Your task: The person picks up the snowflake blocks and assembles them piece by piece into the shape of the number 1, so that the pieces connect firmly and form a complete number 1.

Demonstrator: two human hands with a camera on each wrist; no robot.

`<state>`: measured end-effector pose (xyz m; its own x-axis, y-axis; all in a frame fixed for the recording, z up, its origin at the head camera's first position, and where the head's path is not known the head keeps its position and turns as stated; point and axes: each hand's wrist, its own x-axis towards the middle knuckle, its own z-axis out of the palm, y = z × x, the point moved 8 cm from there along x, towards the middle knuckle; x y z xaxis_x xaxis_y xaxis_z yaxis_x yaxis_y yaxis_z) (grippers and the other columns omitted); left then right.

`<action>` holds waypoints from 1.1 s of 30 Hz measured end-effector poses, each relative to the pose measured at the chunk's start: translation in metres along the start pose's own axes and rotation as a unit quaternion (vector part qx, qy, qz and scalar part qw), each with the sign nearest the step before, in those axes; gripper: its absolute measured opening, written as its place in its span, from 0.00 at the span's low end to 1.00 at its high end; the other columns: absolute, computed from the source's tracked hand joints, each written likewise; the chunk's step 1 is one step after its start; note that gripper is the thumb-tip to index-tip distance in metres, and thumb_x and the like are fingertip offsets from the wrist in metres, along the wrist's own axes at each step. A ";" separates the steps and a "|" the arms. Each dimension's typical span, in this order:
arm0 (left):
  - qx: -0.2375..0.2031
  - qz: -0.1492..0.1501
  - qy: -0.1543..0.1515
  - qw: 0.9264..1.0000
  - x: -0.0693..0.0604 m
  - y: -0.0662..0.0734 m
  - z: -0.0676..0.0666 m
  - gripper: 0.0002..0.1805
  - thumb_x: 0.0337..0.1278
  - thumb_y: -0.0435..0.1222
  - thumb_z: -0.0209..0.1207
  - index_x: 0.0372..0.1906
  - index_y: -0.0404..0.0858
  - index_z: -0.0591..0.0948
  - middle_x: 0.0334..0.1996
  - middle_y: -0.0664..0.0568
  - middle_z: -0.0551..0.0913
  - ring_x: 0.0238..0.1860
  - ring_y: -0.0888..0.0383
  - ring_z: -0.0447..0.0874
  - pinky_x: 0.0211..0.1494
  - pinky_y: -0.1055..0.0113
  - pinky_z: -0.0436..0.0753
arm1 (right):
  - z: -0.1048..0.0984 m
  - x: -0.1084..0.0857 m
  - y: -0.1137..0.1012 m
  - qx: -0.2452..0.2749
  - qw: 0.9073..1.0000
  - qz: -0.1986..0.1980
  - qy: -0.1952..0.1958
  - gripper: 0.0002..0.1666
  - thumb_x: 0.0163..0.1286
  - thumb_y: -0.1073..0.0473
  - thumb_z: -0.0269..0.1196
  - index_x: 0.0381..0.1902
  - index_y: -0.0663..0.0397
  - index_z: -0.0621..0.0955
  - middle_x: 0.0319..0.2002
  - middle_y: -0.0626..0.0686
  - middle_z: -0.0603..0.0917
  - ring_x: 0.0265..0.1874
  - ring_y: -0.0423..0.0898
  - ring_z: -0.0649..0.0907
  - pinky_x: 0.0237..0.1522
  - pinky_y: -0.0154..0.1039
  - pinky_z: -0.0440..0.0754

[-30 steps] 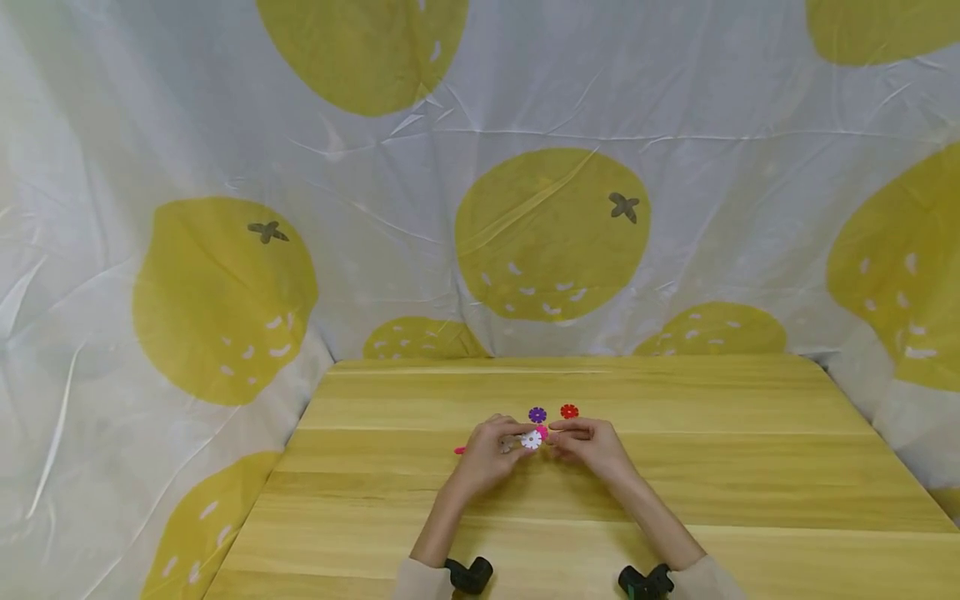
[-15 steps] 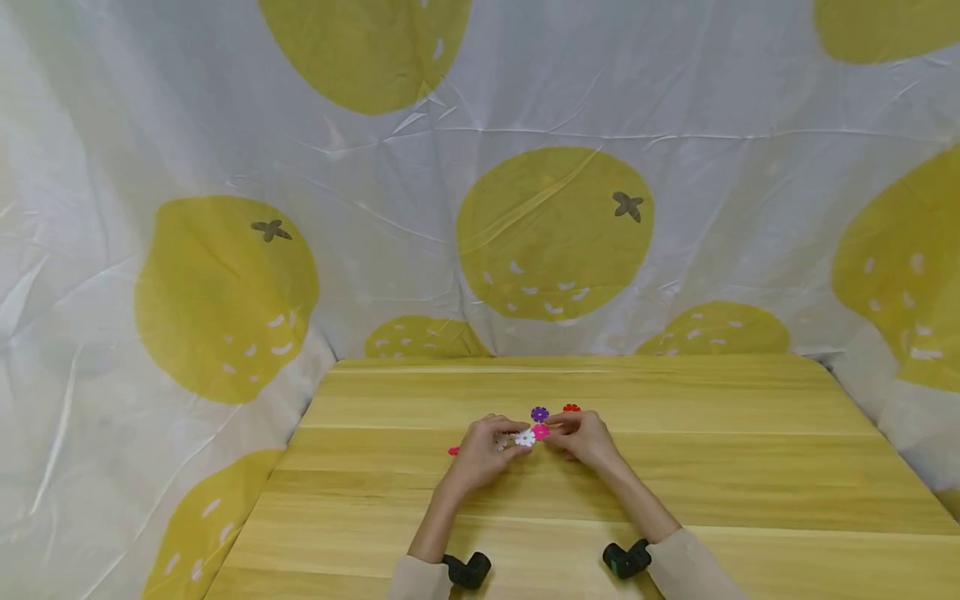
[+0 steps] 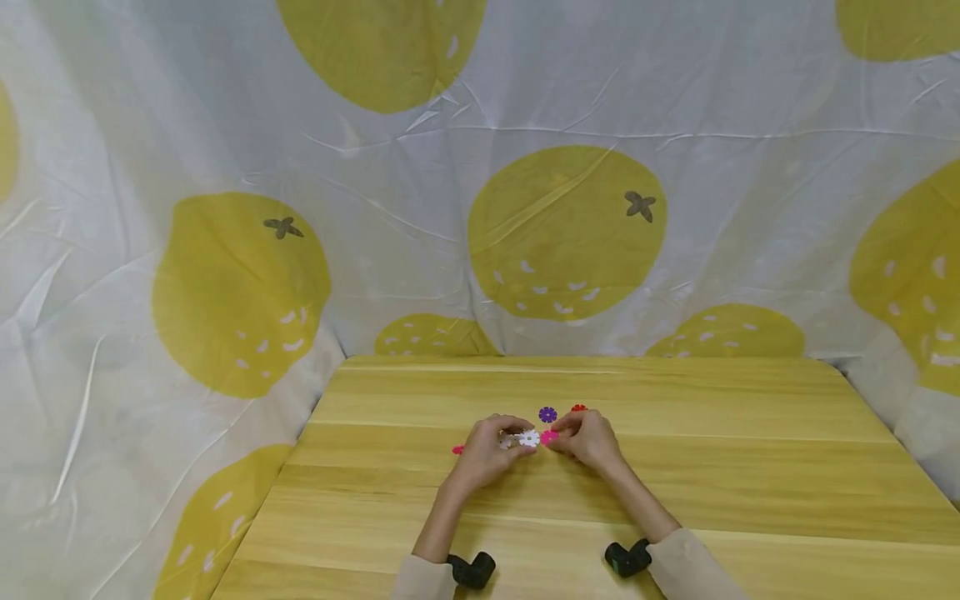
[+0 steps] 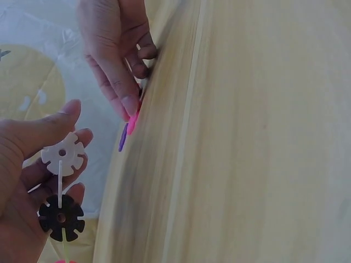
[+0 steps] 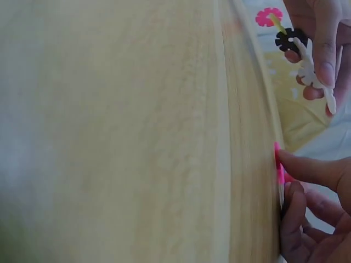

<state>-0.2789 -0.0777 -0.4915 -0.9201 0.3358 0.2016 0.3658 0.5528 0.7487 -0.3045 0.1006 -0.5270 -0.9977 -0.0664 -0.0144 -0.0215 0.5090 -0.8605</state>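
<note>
My left hand holds a chain of notched plastic snowflake discs. A white disc sits at its right end, by the thumb and fingers. In the left wrist view, a second white disc is edge-on, joining it to a black disc. Beyond the black disc, the right wrist view shows a yellow disc edge-on, then a pink disc. My right hand pinches a separate pink disc at the tabletop, close to the chain's white end.
Just behind the hands, a purple disc lies on the wooden table. A red disc is partly hidden behind the right hand. A lemon-print curtain hangs beyond the table's far edge.
My right hand has moved slightly left and come down onto the pink disc, now partly covering the red one. My left hand keeps hold of the chain with little movement.
</note>
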 end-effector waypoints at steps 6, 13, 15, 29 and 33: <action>-0.004 0.006 -0.003 1.000 0.001 0.002 0.001 0.14 0.57 0.37 0.74 0.48 0.40 0.90 0.44 0.49 0.91 0.45 0.56 0.84 0.47 0.69 0.80 | -0.002 -0.004 0.002 0.002 1.000 0.017 -0.011 0.16 0.52 0.69 0.80 0.35 0.61 0.83 0.27 0.53 0.84 0.26 0.43 0.80 0.28 0.34 0.78; -0.011 -0.014 -0.012 1.000 0.002 0.001 0.003 0.14 0.58 0.38 0.74 0.49 0.42 0.90 0.46 0.50 0.90 0.47 0.58 0.84 0.51 0.67 0.81 | -0.005 -0.009 0.007 0.127 0.990 0.007 -0.057 0.13 0.64 0.72 0.72 0.44 0.70 0.80 0.32 0.64 0.87 0.27 0.49 0.88 0.32 0.40 0.89; -0.016 -0.016 -0.015 1.000 0.002 0.002 0.004 0.13 0.59 0.38 0.73 0.49 0.42 0.90 0.47 0.50 0.90 0.49 0.56 0.84 0.53 0.66 0.82 | -0.008 -0.012 0.007 0.149 0.986 -0.003 -0.076 0.13 0.67 0.71 0.69 0.46 0.72 0.81 0.34 0.66 0.87 0.30 0.51 0.90 0.34 0.41 0.90; -0.031 -0.001 -0.030 0.999 0.003 0.010 0.010 0.13 0.60 0.39 0.73 0.48 0.42 0.90 0.49 0.50 0.90 0.54 0.54 0.85 0.58 0.62 0.82 | -0.027 -0.032 -0.002 0.172 0.978 -0.059 -0.098 0.14 0.70 0.68 0.68 0.52 0.69 0.84 0.39 0.66 0.89 0.36 0.53 0.91 0.39 0.43 0.90; -0.037 0.004 -0.035 0.999 0.003 0.014 0.012 0.13 0.61 0.39 0.72 0.49 0.41 0.90 0.49 0.50 0.91 0.54 0.54 0.86 0.58 0.63 0.82 | -0.029 -0.035 -0.006 0.192 0.975 -0.067 -0.093 0.16 0.70 0.68 0.68 0.52 0.72 0.84 0.42 0.69 0.89 0.37 0.51 0.92 0.41 0.43 0.90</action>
<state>-0.2750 -0.0602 -0.4878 -0.9039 0.3946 0.1652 0.3601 0.4933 0.7919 -0.2711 0.1243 -0.5066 -0.9575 -0.2839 0.0505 -0.0902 0.1285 -0.9876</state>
